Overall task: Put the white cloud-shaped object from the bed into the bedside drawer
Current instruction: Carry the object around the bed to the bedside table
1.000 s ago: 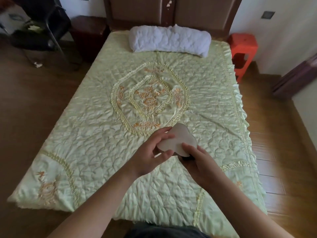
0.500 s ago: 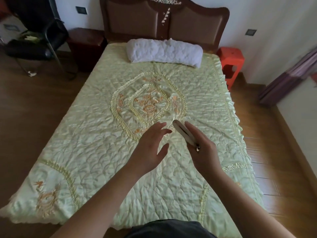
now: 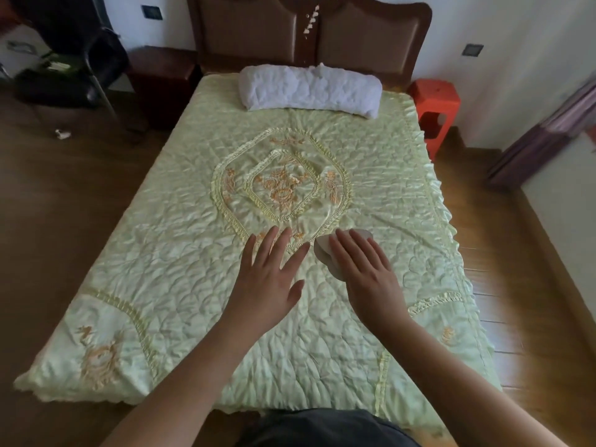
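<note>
The white cloud-shaped object (image 3: 325, 253) lies flat just above the pale green quilted bedspread (image 3: 193, 253), right of the embroidered middle. My right hand (image 3: 361, 269) covers most of it with the fingers stretched over its top and the thumb hidden underneath, so only its left lobes and far edge show. My left hand (image 3: 271, 275) hovers beside it, palm down, fingers spread, holding nothing. The dark wooden bedside cabinet (image 3: 161, 88) stands at the bed's far left corner; its drawer front is in shadow.
A white rolled pillow (image 3: 309, 88) lies against the brown headboard (image 3: 309, 37). A red plastic stool (image 3: 435, 104) stands at the far right corner. A black chair (image 3: 64, 79) with clutter is far left. Wooden floor runs along both sides of the bed.
Both hands held the object up a second ago. The left hand let go and spread flat. The right hand turned the object from edge-on to flat and lowered it toward the bedspread.
</note>
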